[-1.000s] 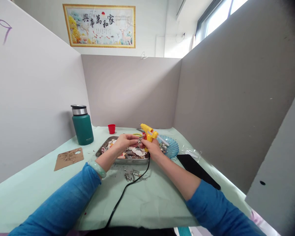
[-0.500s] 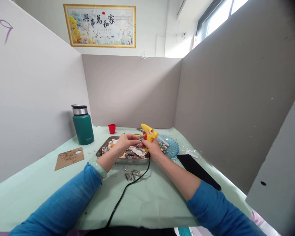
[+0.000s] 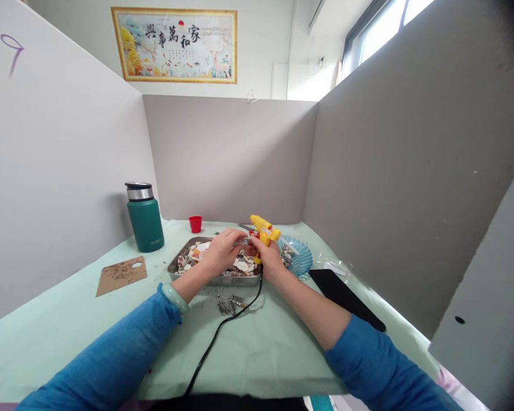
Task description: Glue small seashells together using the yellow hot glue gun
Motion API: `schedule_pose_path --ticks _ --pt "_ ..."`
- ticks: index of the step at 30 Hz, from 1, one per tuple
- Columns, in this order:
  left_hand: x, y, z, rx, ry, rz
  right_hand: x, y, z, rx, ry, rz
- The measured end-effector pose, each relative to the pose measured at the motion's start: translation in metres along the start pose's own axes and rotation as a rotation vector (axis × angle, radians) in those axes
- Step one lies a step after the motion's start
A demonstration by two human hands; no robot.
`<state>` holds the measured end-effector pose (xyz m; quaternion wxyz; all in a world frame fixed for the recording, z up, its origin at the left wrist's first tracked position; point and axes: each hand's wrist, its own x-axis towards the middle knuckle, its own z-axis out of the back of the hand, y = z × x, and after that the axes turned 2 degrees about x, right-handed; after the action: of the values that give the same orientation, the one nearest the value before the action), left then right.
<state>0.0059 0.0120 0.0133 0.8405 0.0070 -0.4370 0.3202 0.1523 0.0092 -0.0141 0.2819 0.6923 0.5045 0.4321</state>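
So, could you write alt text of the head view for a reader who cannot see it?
A person's right hand holds a yellow glue gun beside the left hand, over a metal tray of shells on a green-covered table. A blue dish sits to the right, a green bottle and brown card to the left.

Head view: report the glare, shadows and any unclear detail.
In the head view, the window glares white; there too, the green bottle casts a soft shadow on the left panel; same view, the upper right corner darkens, and detail between left hand and right hand is too small to read.
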Motion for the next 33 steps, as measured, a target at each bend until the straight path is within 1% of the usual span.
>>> schedule_pose_path --ticks 5,7,8,10,12,16,17,19,21,23,26,33 --pt "-0.002 0.001 0.0 0.099 0.004 -0.119 0.0 -0.002 0.0 -0.025 0.019 0.018" --pt "-0.001 0.0 0.001 0.092 -0.003 -0.128 0.0 -0.003 0.0 -0.022 0.018 0.031" --pt "-0.001 -0.001 0.001 0.076 -0.011 -0.11 0.0 -0.002 0.0 -0.021 0.019 0.035" --pt "0.0 0.0 -0.001 0.02 -0.032 -0.033 0.0 -0.002 0.0 -0.026 0.022 0.035" --pt "0.001 0.002 -0.003 -0.077 -0.04 0.096 -0.001 -0.001 0.0 -0.026 0.023 0.033" --pt "0.002 0.01 -0.007 -0.438 0.037 0.417 -0.001 -0.002 0.001 -0.037 0.032 0.043" --pt "0.001 0.01 -0.007 -0.536 0.061 0.473 -0.001 -0.002 0.001 -0.048 0.031 0.046" --pt "0.0 0.01 -0.005 -0.696 0.097 0.543 0.0 -0.003 0.002 -0.064 0.027 0.048" --pt "-0.001 0.009 -0.004 -0.793 0.12 0.579 0.0 -0.004 0.002 -0.068 0.025 0.046" --pt "-0.001 0.008 -0.004 -0.824 0.123 0.602 0.0 -0.004 0.002 -0.07 0.038 0.044" --pt "-0.001 0.01 -0.007 -0.804 0.117 0.597 -0.001 -0.004 0.001 -0.08 0.059 0.047" --pt "-0.001 0.014 -0.009 -0.771 0.114 0.584 0.001 -0.007 0.002 -0.084 0.031 0.06"
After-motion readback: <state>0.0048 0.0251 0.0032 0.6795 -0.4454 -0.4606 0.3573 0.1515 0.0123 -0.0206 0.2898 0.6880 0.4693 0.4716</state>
